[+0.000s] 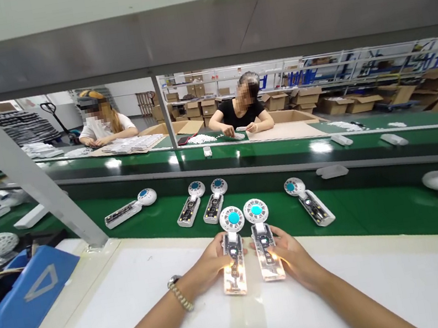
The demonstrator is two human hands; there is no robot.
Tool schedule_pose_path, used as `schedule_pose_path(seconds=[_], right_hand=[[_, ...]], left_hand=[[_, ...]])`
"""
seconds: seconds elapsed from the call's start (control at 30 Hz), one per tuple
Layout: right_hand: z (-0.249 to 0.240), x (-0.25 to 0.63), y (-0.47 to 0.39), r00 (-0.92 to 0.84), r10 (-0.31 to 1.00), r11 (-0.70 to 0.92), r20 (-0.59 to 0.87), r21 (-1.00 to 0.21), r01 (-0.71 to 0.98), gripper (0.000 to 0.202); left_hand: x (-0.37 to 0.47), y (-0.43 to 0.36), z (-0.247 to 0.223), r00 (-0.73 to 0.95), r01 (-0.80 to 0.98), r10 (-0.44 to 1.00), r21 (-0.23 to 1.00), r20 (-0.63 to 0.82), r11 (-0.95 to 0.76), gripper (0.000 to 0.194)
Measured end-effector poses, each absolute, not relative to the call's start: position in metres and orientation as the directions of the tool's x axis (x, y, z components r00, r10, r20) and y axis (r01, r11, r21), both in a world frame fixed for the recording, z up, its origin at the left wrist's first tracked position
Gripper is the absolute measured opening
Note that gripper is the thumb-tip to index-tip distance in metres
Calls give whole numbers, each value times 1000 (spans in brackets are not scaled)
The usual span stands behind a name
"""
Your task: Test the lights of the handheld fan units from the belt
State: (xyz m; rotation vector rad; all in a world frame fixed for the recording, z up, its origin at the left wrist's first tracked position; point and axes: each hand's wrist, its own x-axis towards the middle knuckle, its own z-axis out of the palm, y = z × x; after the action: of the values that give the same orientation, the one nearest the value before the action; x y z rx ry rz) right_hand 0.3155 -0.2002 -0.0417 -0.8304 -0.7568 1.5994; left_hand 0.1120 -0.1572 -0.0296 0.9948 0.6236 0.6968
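Note:
My left hand [209, 266] grips a small white handheld fan [232, 220] by its handle, thumb on the circuit board. My right hand [297, 258] grips a second handheld fan [256, 211] the same way. Both fans stand side by side with round, blue-centred heads up and their handles' electronics uncovered. Lights glow along both handles. Just beyond lie two more fans, a left one [189, 211] and a right one [213, 208], on the green belt. Another fan [316, 207] lies to the right, and one [122, 214] to the left.
A white worktop [139, 289] is under my arms, with a blue bin [28, 308] at its left. A slanted metal post [26, 146] rises near the bin, and a shelf [196, 30] hangs overhead. Two people work across the green conveyor belt [360, 207], beside several cardboard boxes.

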Motion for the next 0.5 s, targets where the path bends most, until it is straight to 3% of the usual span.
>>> schedule_pose_path(seconds=[0.5], right_hand=[[-37, 317, -203, -176, 979, -178, -100, -840, -512, 56]], left_hand=[[114, -162, -18, 611, -189, 765, 900, -205, 393, 50]])
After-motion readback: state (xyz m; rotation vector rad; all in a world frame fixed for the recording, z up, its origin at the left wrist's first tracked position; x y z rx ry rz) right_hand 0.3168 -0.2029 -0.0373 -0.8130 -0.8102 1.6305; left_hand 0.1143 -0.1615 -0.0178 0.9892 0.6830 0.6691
